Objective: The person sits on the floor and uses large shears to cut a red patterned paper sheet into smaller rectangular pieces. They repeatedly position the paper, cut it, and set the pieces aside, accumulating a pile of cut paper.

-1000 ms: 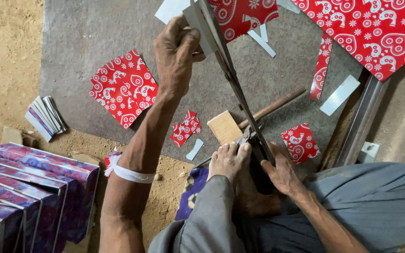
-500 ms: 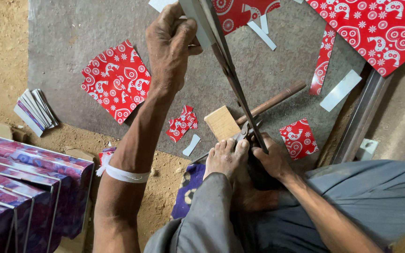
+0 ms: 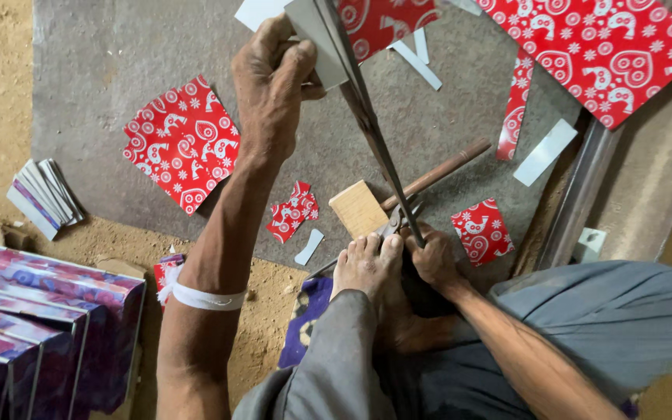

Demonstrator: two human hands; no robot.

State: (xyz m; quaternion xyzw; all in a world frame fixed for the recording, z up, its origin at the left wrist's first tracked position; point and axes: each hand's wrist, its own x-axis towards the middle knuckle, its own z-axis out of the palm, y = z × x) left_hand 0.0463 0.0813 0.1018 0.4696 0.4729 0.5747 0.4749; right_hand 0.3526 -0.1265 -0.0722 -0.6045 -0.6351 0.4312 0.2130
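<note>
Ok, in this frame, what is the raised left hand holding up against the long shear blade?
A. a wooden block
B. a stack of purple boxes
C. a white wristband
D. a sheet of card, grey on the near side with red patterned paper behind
D: the left hand grips the edge of a grey-backed sheet with red patterned paper, set against the long blade.

The left hand (image 3: 274,82) is raised well ahead of the body, arm stretched out almost straight, fingers curled shut in a pinch with the thumb on top; a white band circles the forearm. The right hand (image 3: 433,260) sits low and close to the body, fingers closed downward, just beside a bare foot (image 3: 365,264), forearm bent back toward the lap.
</note>
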